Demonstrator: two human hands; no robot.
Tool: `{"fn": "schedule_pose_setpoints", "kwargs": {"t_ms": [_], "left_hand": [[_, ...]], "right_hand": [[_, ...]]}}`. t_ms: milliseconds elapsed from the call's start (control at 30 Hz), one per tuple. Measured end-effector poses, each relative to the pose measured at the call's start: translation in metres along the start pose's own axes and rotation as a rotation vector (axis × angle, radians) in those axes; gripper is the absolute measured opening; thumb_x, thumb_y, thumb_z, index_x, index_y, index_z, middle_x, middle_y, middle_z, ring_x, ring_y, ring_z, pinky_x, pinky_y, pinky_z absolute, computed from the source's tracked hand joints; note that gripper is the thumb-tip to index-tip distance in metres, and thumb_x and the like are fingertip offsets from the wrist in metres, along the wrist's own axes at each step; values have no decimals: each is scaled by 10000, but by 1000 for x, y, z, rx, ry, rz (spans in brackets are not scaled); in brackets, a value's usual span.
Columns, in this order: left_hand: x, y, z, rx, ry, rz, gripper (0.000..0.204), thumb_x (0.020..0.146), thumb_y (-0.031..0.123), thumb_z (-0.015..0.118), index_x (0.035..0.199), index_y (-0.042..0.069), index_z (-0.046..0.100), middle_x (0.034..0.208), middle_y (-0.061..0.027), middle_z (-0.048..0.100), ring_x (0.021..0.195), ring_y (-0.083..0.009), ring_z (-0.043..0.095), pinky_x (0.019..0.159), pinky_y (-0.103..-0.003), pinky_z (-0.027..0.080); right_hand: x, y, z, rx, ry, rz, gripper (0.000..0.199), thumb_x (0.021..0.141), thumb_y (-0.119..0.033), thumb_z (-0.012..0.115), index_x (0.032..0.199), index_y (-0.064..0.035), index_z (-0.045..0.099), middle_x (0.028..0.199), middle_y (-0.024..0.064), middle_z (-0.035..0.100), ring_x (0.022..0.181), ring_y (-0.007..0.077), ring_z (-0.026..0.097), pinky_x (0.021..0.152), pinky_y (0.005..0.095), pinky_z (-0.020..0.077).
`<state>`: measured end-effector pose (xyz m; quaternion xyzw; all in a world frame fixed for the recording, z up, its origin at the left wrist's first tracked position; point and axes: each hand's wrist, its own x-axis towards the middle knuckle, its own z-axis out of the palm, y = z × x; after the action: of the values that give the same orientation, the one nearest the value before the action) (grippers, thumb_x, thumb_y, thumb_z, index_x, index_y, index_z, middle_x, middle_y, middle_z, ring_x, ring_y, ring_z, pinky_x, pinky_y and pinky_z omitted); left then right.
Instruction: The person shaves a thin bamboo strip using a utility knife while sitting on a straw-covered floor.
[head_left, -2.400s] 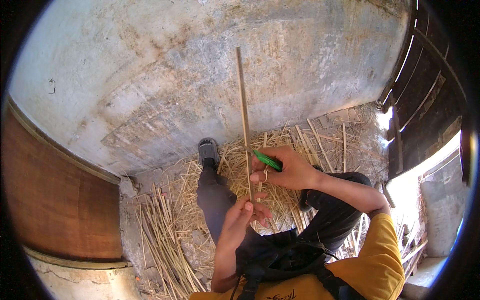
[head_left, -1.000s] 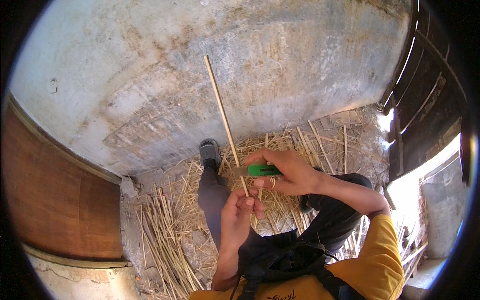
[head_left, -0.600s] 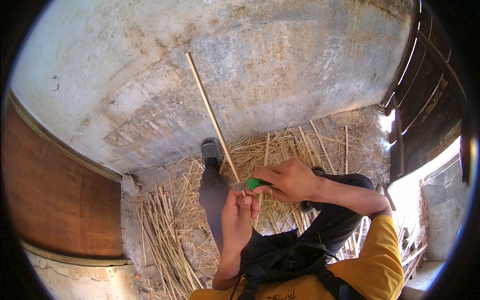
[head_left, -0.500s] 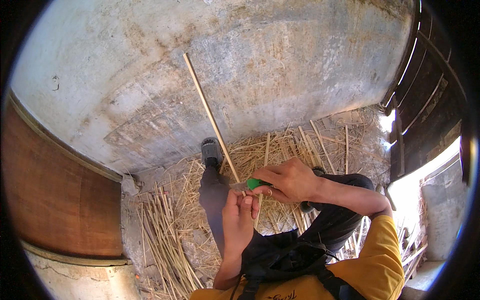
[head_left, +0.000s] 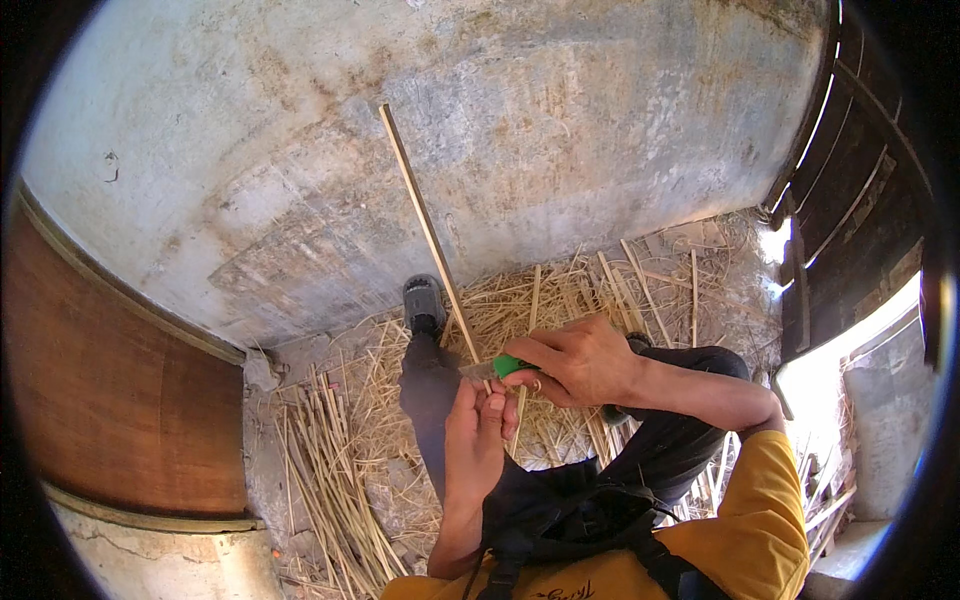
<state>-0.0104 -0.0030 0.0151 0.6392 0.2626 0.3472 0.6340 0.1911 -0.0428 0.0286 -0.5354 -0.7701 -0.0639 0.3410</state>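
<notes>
A long, thin bamboo strip (head_left: 425, 220) runs from in front of the wall down to my hands. Its near end is pinched between the thumb and fingers of my left hand (head_left: 475, 440). My right hand (head_left: 580, 365) is wrapped round the green handle (head_left: 508, 366) of a knife. The blade lies across the strip just beyond my left fingertips and is hard to make out. A small pale curl of shaving (head_left: 537, 386) sits by my right fingers. Both hands are close together above my lap.
Shavings (head_left: 400, 400) litter the floor, with a bundle of long strips (head_left: 335, 480) at the left. More loose strips (head_left: 640, 275) lie near the wall (head_left: 600, 130). My foot in a dark sandal (head_left: 424, 300) is by the wall. A brown wooden panel (head_left: 120, 380) stands at the left.
The far end of the bamboo strip has swung slightly to the right. My two hands keep nearly the same place and grip.
</notes>
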Motion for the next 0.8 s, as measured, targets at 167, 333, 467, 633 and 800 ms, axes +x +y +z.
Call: {"fn": "schedule_pose_setpoints", "kwargs": {"t_ms": [167,333,467,633,800], "left_hand": [[-1,2,-2,-43,-16,-33,115,1119,133,447,1055,45,483,813,-13,508,681,-70,447,598,-219,380],[-1,-2,-5,-114,-46,-55,105,1118,129,448,1057,53,486,816,-3,503,688,-67,442,606,-216,378],[0,2,-4,-103,-50,-52,97,1118,125,442,1064,57,484,816,-3,504,685,-65,440,605,-216,377],[1,1,-4,-89,-19,-62,102,1115,143,459,1093,55,507,788,22,472,662,-56,400,587,-224,346],[1,2,-6,-88,-33,-91,84,1117,118,430,1081,61,479,798,-2,499,675,-67,427,603,-221,375]], "right_hand": [[0,0,0,-27,-5,2,296,972,-383,668,1122,-129,638,820,46,705,592,274,690,471,401,530],[0,-2,-1,-50,-8,1,301,971,-389,668,1128,-133,647,840,37,702,605,262,695,479,394,533],[1,-4,-3,-78,-20,8,301,965,-386,673,1132,-136,654,851,31,698,619,253,701,497,385,543],[2,-3,-4,-105,-41,26,295,959,-381,679,1123,-137,661,847,27,696,635,248,705,514,381,551],[3,-3,-2,-82,-9,26,293,951,-385,687,1114,-142,667,825,29,684,623,260,694,520,390,553]]}}
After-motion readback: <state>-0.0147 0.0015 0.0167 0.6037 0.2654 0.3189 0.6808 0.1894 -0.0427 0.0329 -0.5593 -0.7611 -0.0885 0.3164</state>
